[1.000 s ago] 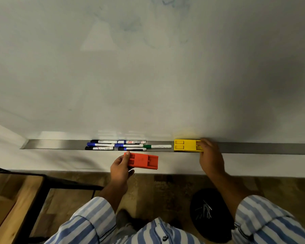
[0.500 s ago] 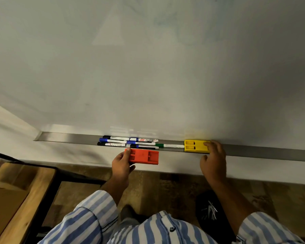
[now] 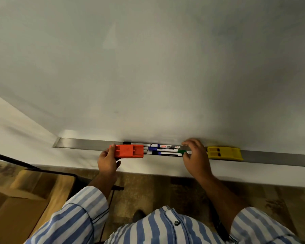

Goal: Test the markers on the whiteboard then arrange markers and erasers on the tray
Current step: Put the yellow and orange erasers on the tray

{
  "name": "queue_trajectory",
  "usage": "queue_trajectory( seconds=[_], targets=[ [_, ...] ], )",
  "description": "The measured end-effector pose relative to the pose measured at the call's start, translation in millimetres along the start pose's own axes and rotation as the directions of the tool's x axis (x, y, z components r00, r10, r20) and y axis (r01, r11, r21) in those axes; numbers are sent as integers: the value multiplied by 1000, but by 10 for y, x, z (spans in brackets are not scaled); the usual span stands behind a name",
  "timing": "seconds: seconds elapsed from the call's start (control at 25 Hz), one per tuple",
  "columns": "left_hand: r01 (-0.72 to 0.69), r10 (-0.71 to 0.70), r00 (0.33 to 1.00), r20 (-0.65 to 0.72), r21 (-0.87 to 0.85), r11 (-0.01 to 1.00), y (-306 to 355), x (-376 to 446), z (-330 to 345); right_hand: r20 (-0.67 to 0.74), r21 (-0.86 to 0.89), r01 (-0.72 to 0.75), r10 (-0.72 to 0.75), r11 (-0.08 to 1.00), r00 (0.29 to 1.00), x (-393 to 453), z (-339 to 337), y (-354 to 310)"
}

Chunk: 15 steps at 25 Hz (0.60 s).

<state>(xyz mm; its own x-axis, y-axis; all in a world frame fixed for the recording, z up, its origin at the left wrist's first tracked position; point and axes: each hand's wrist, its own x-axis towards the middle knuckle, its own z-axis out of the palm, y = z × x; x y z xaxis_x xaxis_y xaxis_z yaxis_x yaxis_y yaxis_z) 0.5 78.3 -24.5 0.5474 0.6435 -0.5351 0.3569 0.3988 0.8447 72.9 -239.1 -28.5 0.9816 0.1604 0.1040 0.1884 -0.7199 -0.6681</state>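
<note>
The orange eraser [image 3: 128, 151] is gripped at its left end by the left hand [image 3: 107, 161], thumb on top and fingers beneath, and is held over the front edge of the metal tray [image 3: 88, 144], covering the left ends of the markers [image 3: 163, 150]. These markers are laid in rows on the tray between the two hands, against the foot of the whiteboard [image 3: 148, 67]. The right hand [image 3: 196, 156] is spread loosely over the right ends of the markers, with the green marker [image 3: 183, 152] just under its fingers; whether anything is pinched cannot be told. The yellow eraser [image 3: 224, 153] is seen lying on the tray just to the right of the right hand, untouched. Striped sleeves [image 3: 81, 213] are visible below.
</note>
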Motion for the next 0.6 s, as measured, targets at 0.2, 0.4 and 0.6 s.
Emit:
queue_trajectory(
  seconds=[0.2, 0.4, 0.6],
  targets=[
    [-61, 56, 993, -105, -49, 997, 387, 601, -408, -15, -2, -33, 33, 999, 999, 1, 254, -211],
    [-90, 93, 985, -142, 32, 995, 440, 1001, -556, -39, -24, -103, 102, 994, 994, -142, 425, -231],
    [-124, 141, 977, -160, 112, 986, 409, 1189, -642, -44, -89, -173, 169, 981, 985, -279, 406, -207]
  ],
)
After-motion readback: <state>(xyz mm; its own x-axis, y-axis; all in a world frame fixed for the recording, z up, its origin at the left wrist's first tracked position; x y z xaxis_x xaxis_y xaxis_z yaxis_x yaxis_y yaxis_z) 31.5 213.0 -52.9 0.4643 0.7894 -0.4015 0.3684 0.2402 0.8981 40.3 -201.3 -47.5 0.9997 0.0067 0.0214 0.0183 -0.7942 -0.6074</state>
